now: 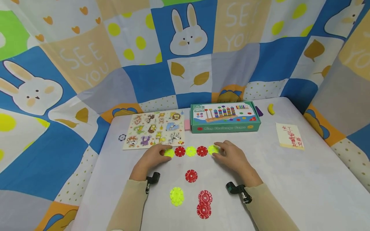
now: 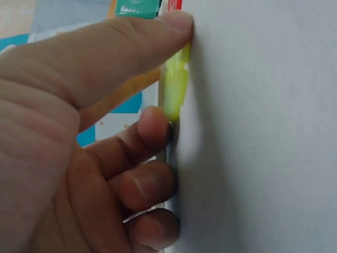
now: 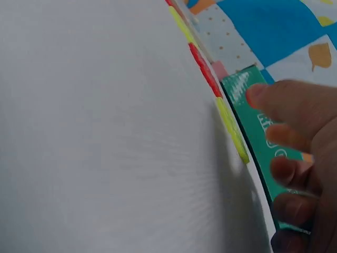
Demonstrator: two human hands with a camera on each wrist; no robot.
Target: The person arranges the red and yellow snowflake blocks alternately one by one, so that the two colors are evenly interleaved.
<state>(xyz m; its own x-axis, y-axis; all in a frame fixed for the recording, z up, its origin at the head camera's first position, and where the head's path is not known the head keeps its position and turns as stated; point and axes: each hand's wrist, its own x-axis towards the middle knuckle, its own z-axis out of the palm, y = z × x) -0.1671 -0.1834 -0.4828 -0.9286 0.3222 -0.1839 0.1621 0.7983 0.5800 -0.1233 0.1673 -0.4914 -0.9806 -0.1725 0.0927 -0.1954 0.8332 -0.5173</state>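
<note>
A row of flat plastic snowflake discs alternates yellow and red: a red disc (image 1: 180, 151), a middle yellow disc (image 1: 190, 151) and another red disc (image 1: 202, 151) lie between two yellow ones. My left hand (image 1: 153, 158) holds the left-end yellow disc (image 1: 169, 153) at its edges, between thumb and fingers. Around the right-end yellow disc (image 1: 213, 149), my right hand (image 1: 232, 156) has its thumb and fingers spread; the right wrist view shows the thumb apart from that disc (image 3: 231, 129). Nearer me lie a single red disc (image 1: 191, 176), overlapping yellow discs (image 1: 177, 196) and overlapping red discs (image 1: 204, 204).
Behind the row are an animal puzzle board (image 1: 153, 130) and a green Ring Challenge Game box (image 1: 225, 128), with a pink block (image 1: 187, 124) between them. A toy banana (image 1: 270, 109) and a paper note (image 1: 290, 136) lie to the right. A patterned cloth (image 1: 190, 77) hangs behind the table.
</note>
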